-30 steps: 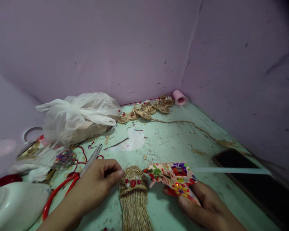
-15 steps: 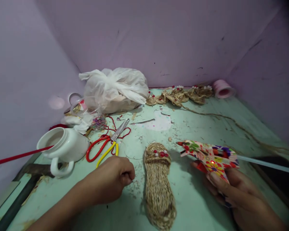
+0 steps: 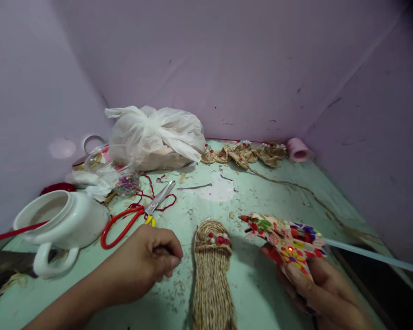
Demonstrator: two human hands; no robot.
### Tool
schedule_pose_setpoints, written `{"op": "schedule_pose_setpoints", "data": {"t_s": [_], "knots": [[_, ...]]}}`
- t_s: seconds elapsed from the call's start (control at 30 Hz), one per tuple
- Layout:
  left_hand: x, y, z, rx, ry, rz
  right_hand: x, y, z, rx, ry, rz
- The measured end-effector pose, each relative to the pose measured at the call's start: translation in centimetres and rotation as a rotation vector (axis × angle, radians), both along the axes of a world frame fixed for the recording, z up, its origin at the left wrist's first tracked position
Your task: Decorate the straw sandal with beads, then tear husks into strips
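Right hand (image 3: 316, 284) is clamped round the flowery glue gun (image 3: 285, 236), nozzle kept off the tabletop (image 3: 261, 197) and aimed at the jute sandal (image 3: 211, 270) lying between the hands; left hand (image 3: 151, 256) rests curled shut beside it, seemingly empty.

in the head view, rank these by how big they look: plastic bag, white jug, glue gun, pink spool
1. plastic bag and white jug: about alike; the jug is nearer the camera, so I won't rank them.
2. glue gun
3. pink spool
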State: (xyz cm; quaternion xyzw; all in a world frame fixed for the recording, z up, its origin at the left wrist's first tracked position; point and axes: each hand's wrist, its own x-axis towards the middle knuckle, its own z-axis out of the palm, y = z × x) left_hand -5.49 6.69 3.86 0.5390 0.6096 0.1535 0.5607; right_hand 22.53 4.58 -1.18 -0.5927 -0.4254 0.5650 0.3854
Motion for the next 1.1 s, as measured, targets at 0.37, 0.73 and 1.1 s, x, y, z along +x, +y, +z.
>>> {"op": "schedule_pose_setpoints", "data": {"t_s": [0.37, 0.73, 1.1], "knots": [[1.2, 1.9, -0.7, -0.175, -0.716, 0.381, -2.2, 4.5, 0.9, -0.066, 0.123, -0.119], [1.9, 1.0, 0.8, -0.268, -0.907, 0.456, -2.9, 4.1, 3.9, 0.432, -0.740, -0.066], [4.5, -1.9, -0.6, -0.355, -1.054, 0.503, -10.2, -0.5, 3.7, 0.629, -0.141, 0.076]]}}
